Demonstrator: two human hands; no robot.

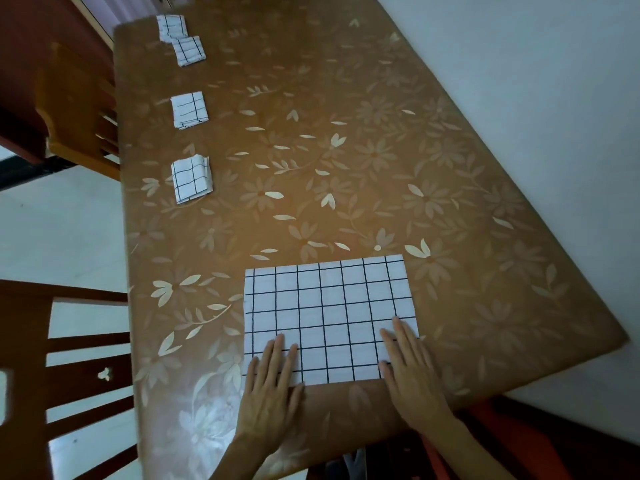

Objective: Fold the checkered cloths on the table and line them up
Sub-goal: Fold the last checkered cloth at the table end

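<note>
A white cloth with a black grid (329, 313) lies flat as a wide rectangle near the table's front edge. My left hand (273, 389) rests flat, fingers spread, on its near left corner. My right hand (412, 372) lies flat on its near right corner. Neither hand grips anything. Several small folded checkered cloths sit in a row along the table's left edge: one nearest (191, 180), one further back (189, 109), and two overlapping at the far end (188, 50) (171, 26).
The table (346, 161) has a brown cover with a pale flower pattern. Wooden chairs stand at its left side, one near (69, 368) and one far (83, 112). A white wall (540, 81) runs along the right.
</note>
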